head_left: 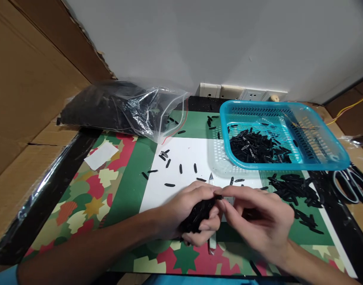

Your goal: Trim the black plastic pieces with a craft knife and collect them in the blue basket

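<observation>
The fingers of the left hand [183, 205] are closed around a bunch [198, 213] of black pieces, above the surface [122, 202]. The fingers of the right hand [266, 215] pinch one small black piece [218, 196], just beside the left thumb. More pieces lie in the blue basket [276, 166] and in a pile [294, 190] in front of it. Scissors [350, 184] lie on the right; a clear bag [110, 109] with black contents lies at the back left.

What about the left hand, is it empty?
No, the left hand is curled around a bunch of small black pieces.
</observation>
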